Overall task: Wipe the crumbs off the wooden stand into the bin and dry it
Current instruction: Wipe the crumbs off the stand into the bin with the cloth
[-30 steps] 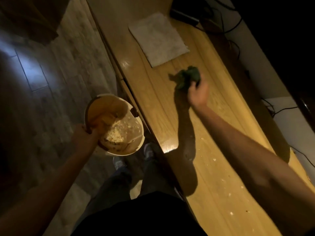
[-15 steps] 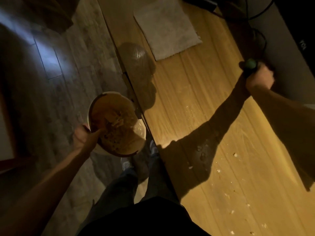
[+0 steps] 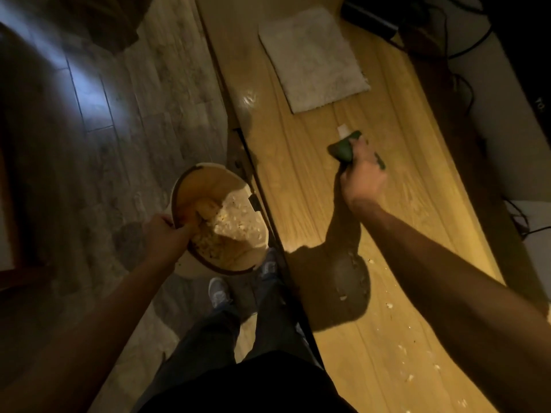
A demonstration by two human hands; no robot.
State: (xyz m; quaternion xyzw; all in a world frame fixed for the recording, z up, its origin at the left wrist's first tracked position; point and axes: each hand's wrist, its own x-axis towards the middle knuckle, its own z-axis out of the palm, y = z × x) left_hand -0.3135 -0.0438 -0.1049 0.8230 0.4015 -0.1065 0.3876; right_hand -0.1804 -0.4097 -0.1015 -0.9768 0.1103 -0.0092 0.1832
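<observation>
Holding bin (image 3: 219,222) — left hand (image 3: 162,234) on rim | crumbs (image 3: 235,217) inside

Only lettering: pale marks on dark screen (image 3: 533,93) at right edge, seen upside down, too blurred to read for certain.

One long light-wood stand (image 3: 298,186) carries one pale grey rectangular towel (image 3: 313,58) near its far end, one crumpled green cloth (image 3: 343,149) mid-length, and pale crumbs (image 3: 389,305), too many and small to count. One round white bin (image 3: 220,222) sits beside its left edge.
</observation>
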